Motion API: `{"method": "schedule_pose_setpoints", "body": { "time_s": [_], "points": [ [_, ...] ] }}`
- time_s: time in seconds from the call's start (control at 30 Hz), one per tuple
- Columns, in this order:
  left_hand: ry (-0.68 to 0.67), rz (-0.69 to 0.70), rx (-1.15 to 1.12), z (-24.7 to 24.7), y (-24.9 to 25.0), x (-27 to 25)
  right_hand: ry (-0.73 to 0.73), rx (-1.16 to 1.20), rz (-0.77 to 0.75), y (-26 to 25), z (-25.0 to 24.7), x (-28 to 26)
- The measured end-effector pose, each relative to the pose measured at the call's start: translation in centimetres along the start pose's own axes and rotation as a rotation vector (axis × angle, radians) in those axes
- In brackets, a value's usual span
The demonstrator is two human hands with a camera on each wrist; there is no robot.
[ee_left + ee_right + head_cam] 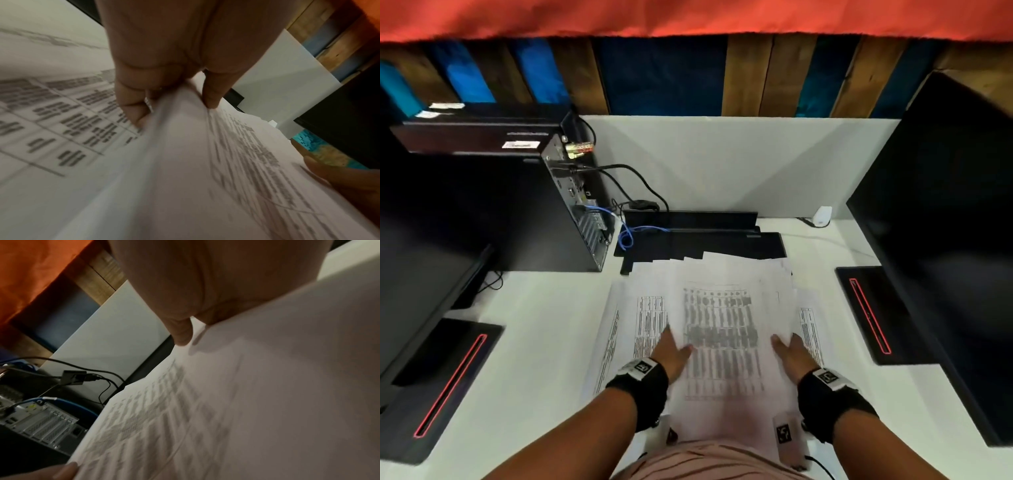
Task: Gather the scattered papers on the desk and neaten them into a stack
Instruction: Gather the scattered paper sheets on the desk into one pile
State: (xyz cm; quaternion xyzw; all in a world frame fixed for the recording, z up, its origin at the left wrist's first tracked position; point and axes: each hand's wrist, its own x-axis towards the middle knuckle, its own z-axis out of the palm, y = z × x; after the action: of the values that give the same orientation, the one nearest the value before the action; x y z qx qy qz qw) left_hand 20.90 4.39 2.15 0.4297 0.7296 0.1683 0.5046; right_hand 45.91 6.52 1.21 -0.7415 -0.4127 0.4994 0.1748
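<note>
Nearest, at the desk's front edge: a striped pink garment (709, 459) and two forearms with black wrist straps carrying tagged camera mounts. Left hand (671, 353): grip closed on the left edge of the held printed sheets (722, 329), thumb on top, fingers underneath; in the left wrist view the fingers (131, 104) curl under the bundle's raised edge while the thumb (213, 91) presses from above. Right hand (791, 353): grip holding the right edge of the same sheets, thumb on top, fingers hidden beneath the paper; the right wrist view shows the thumb (180, 331) against the top page. The sheets, printed with dense tables, are lifted and bowed between both hands at the centre of the white desk (534, 342). Beneath and beside them, more printed papers (626, 329) lie fanned on the desk, some edges showing to the right (810, 329). Left: a monitor base with a red line (445, 383). Right: a second monitor base (866, 311) under a dark monitor (945, 240). Beyond the papers: a flat black keyboard-like unit (702, 236), partly covered by the far paper edges. Far left: a black computer tower (524, 212), rear ports facing right, with black cables and a blue cable (626, 236). Far right: a small white device (822, 216). Rear: a grey divider panel (722, 164).
</note>
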Motion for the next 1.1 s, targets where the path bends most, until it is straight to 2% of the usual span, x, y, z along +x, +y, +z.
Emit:
{"method": "schedule_pose_setpoints", "body": {
  "time_s": [0.07, 0.17, 0.27, 0.3, 0.33, 0.4, 0.47, 0.53, 0.57, 0.73, 0.83, 1.1],
  "points": [
    [-0.034, 0.004, 0.049, 0.3, -0.1, 0.5, -0.009, 0.011, 0.010, 0.2, 0.1, 0.2],
    [0.027, -0.002, 0.187, 0.4, -0.5, 1.2, 0.018, 0.031, -0.003, 0.1, 0.4, 0.1],
    [-0.066, 0.025, 0.302, 0.9, -0.7, 1.4, 0.026, -0.063, -0.038, -0.4, 1.2, -0.3],
    [-0.060, 0.022, 0.307, 0.6, -0.5, 1.4, 0.046, -0.096, -0.044, -0.4, 1.2, -0.3],
    [-0.003, 0.029, 0.310, -0.1, -0.6, 1.6, 0.063, -0.118, -0.050, -0.4, 1.0, -0.3],
    [0.233, -0.013, 0.334, -2.5, -1.1, 1.9, 0.085, -0.136, -0.041, 0.1, 0.1, -0.1],
    [0.431, -0.150, 0.354, -5.5, -2.7, 1.6, 0.082, -0.127, -0.025, 0.8, -0.6, 0.0],
    [0.476, -0.292, 0.312, -7.7, -4.9, 1.4, 0.079, -0.089, 0.008, 1.7, -0.9, 0.2],
    [0.459, -0.317, 0.289, -8.3, -5.6, 1.3, 0.078, -0.064, 0.016, 2.0, -0.9, 0.3],
    [0.326, -0.173, -0.036, -7.8, -5.6, 1.3, 0.081, 0.035, 0.057, 3.1, -0.5, 1.6],
    [0.288, -0.093, -0.036, -7.6, -4.6, 1.0, 0.098, 0.032, 0.053, 2.8, -0.6, 1.4],
    [0.403, 0.058, -0.017, -10.6, 0.2, -3.2, 0.108, 0.013, 0.047, 2.6, -0.1, 1.6]
  ]
}}
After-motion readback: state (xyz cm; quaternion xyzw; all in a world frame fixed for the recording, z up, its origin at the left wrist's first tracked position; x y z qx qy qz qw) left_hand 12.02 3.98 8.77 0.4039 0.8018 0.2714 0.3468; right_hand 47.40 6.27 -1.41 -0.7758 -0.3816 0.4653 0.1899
